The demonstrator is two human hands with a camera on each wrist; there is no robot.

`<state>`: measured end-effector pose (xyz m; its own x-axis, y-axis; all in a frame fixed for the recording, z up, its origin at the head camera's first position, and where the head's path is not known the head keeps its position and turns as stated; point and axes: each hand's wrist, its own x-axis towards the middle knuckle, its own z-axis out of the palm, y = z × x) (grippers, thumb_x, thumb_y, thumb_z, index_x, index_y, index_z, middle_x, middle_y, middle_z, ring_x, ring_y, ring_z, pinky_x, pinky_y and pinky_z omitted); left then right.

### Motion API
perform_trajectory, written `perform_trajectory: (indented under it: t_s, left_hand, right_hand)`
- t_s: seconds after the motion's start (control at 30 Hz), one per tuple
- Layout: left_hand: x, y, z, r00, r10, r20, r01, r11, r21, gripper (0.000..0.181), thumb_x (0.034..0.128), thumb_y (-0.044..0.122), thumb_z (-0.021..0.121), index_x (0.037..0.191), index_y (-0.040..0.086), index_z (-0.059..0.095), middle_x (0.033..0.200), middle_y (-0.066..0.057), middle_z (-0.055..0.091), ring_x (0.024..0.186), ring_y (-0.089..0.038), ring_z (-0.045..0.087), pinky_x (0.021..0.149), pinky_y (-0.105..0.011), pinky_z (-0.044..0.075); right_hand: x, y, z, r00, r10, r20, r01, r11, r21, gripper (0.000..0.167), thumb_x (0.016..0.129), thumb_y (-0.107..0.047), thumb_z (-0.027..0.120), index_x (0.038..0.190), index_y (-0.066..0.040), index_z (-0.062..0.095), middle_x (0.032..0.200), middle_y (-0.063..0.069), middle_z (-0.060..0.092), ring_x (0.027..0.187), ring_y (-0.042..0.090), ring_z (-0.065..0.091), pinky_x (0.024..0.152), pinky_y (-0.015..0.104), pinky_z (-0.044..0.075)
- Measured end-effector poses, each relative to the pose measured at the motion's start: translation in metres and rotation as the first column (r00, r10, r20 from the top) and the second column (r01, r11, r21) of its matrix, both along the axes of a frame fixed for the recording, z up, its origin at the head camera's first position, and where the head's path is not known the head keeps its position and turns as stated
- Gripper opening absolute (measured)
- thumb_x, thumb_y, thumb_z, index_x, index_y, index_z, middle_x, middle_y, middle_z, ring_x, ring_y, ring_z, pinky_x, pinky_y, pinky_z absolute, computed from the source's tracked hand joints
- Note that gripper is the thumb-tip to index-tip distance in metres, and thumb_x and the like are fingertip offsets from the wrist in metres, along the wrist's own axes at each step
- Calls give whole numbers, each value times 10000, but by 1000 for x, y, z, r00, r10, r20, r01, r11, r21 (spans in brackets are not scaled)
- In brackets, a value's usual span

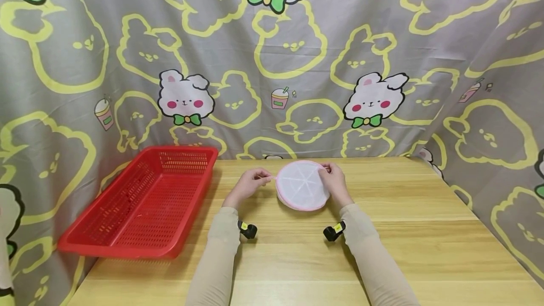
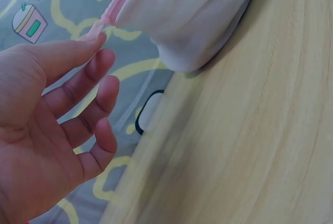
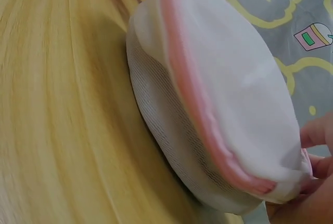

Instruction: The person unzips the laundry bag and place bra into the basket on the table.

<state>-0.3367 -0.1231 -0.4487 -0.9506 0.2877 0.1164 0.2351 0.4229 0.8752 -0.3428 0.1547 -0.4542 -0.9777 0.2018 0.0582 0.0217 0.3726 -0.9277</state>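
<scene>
Head view: round mesh bag [image 1: 302, 189] on the table [image 1: 382, 249], between the two hands; circular face, no clear long axis. Left hand [image 1: 250, 184] pinches a pink tab [image 2: 98, 28] at the bag's left edge, fingers otherwise loosely bent, palm off the fabric. Right hand [image 1: 334, 183] nearer: thumb and fingers pinch the upper right rim, overlapping the face. Pink zip [image 3: 190, 86] curves between both grips; likely the line that matters.

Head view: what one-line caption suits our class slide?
Left hand and right hand hold a round pouch near a red basket.
</scene>
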Motion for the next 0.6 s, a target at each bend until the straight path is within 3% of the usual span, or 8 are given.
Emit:
perform_trajectory:
  t_s: [0.17, 0.6]
  left_hand:
    - [-2, 1, -2, 998, 47, -36, -48, 998, -38, 160, 947, 201, 636, 1014, 74, 706, 970, -145, 687, 822, -155, 586, 737, -258, 467]
    - [-6, 6, -6, 984, 140, -114, -145, 989, -35, 121, 935, 174, 652, 967, 78, 717, 891, -82, 702, 747, -123, 584, 677, -238, 470]
  right_hand:
    - [0, -1, 1, 1000, -4, 15, 4, 1000, -11, 337, 890, -146, 539, 1186, 0, 606, 980, 98, 547, 903, 211, 507, 735, 240, 416]
    - [1, -5, 1, 999, 18, -44, -18, 1000, -11, 332, 913, -179, 577, 1189, 4, 599, 1008, 105, 553, 919, 195, 490, 766, 241, 404]
